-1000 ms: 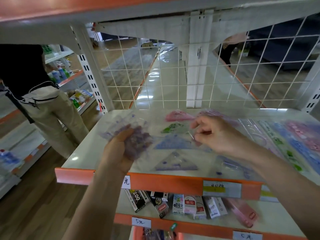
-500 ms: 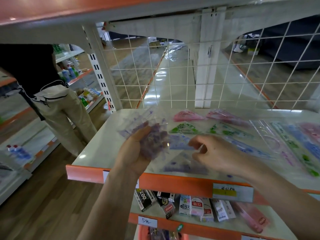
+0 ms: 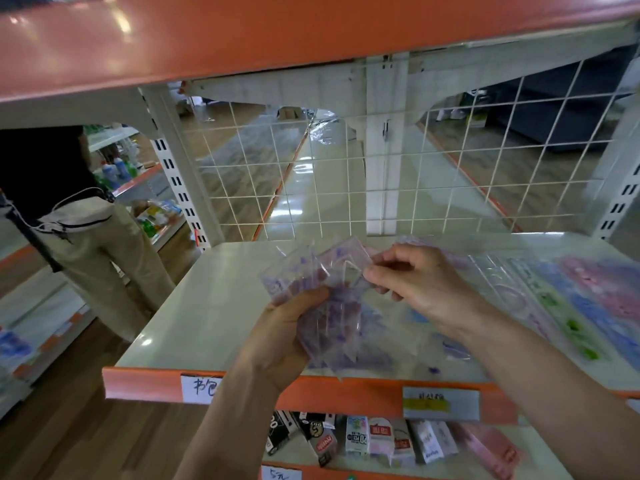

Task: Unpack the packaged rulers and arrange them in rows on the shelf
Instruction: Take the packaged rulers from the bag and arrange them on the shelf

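My left hand grips a bundle of clear purple-printed rulers in plastic wrap, held above the front of the white shelf. My right hand pinches the top edge of that bundle from the right. On the shelf to the right lie clear rulers in rows, printed green, blue and pink. More purple pieces lie flat under the bundle, partly hidden by my hands.
The upper orange shelf hangs close overhead. A white wire grid closes the shelf's back. A person in beige trousers stands at the left. Small boxed goods fill the shelf below. Price labels sit on the orange front edge.
My right hand has come up from the shelf to the top of the bundle. My left hand has lifted the bundle a little, and the camera has shifted closer.
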